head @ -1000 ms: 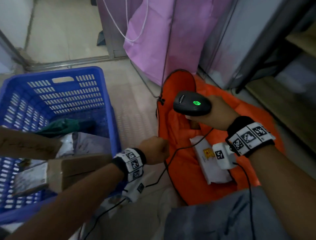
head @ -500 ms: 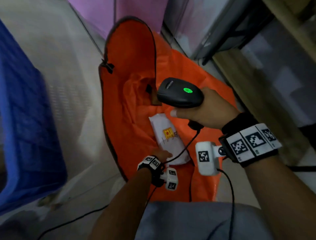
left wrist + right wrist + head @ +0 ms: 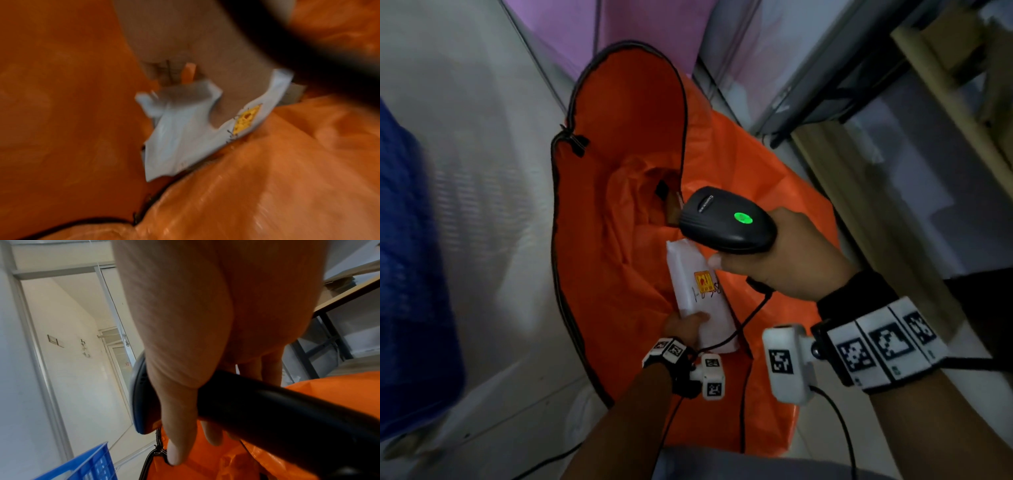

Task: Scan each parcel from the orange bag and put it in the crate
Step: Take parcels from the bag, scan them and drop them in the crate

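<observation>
Three views of one floor scene, all meeting on an open orange bag (image 3: 619, 274).

The head camera looks steeply down from above, taking in both forearms and the whole bag. The left wrist camera sits very close inside the bag, blurred, facing a white parcel (image 3: 185, 133) also seen from the head. The right wrist camera looks along the right hand (image 3: 205, 321) toward a wall, sharing the bag and the blue crate (image 3: 88, 465).

The orange bag (image 3: 619, 281) is thin woven plastic with a faint sheen and crinkles. The parcel (image 3: 697, 294) is a smooth white plastic mailer. The barcode scanner (image 3: 726, 221) has a matt black plastic shell. The crate (image 3: 90, 465) is blue moulded plastic.
</observation>
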Demonstrator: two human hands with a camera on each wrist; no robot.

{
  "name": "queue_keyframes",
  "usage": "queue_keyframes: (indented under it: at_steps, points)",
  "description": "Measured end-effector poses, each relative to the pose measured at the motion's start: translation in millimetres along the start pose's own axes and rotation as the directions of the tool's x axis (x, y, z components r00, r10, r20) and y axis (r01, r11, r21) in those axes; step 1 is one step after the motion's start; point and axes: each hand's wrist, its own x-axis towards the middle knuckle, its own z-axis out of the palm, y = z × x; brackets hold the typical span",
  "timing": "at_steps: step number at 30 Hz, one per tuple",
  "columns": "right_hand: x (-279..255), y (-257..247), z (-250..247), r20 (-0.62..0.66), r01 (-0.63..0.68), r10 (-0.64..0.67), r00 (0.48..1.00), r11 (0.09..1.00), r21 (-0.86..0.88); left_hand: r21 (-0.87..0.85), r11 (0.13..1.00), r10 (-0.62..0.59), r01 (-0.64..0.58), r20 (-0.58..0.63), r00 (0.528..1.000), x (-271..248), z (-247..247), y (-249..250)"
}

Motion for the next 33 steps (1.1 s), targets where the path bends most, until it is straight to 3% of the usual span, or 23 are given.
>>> queue_keyframes:
  at_steps: [5, 9, 13, 17, 21, 24, 25, 27, 29, 33]
  points:
    - [1.7, -3.9, -0.9, -0.072, -0.014, 0.015, 0.997, 1.0, 0.025, -0.086, 0.993, 0.073, -0.076, -0.038, 0.997, -33.5, -20.5, 46.5]
    - [-3.2, -16.7, -5.2, -0.171, -0.032, 0.062, 0.983, 0.984, 0.175, 0.023, 0.988, 0.151, -0.151, -0.011, 0.988, -93.6, -57.4, 103.3]
    - [-2.4, -21.6, -7.4, -0.296, -0.092, 0.207, 0.932, 0.928, 0.361, 0.134, 0.957, 0.246, -0.258, 0.104, 0.964, -182.5, -93.3, 159.7]
    - [-10.8, -53.0, -7.6, -0.309, -0.037, 0.319, 0.896, 0.748, 0.663, 0.196, 0.895, 0.35, -0.401, 0.251, 0.903, -284.5, -125.5, 201.2]
    - [-20.4, -97.4, -10.8, -0.182, -0.023, 0.342, 0.922, 0.519, 0.855, 0.122, 0.825, 0.515, -0.552, 0.242, 0.822, -365.7, -158.1, 230.3]
    - [-30.0, -131.6, -8.6, -0.109, 0.011, 0.226, 0.968, 0.396, 0.918, 0.031, 0.757, 0.637, -0.653, 0.188, 0.748, -416.7, -191.0, 248.1]
    - [-31.2, -140.8, -4.6, -0.152, 0.066, 0.182, 0.971, 0.41, 0.91, 0.011, 0.748, 0.651, -0.663, 0.176, 0.738, -430.2, -202.5, 250.5]
    - [-36.2, -163.9, 4.1, -0.343, 0.268, 0.022, 0.939, 0.581, 0.769, -0.032, 0.756, 0.646, -0.653, 0.191, 0.739, -455.0, -228.0, 248.4]
    - [-40.0, -184.9, 15.0, -0.4, 0.434, -0.209, 0.892, 0.64, 0.634, -0.127, 0.801, 0.596, -0.585, 0.255, 0.761, -471.3, -247.6, 238.1]
    - [-51.1, -228.5, 33.7, -0.165, 0.432, -0.439, 0.883, 0.623, 0.652, -0.186, 0.884, 0.462, -0.429, 0.201, 0.864, -485.9, -286.9, 221.3]
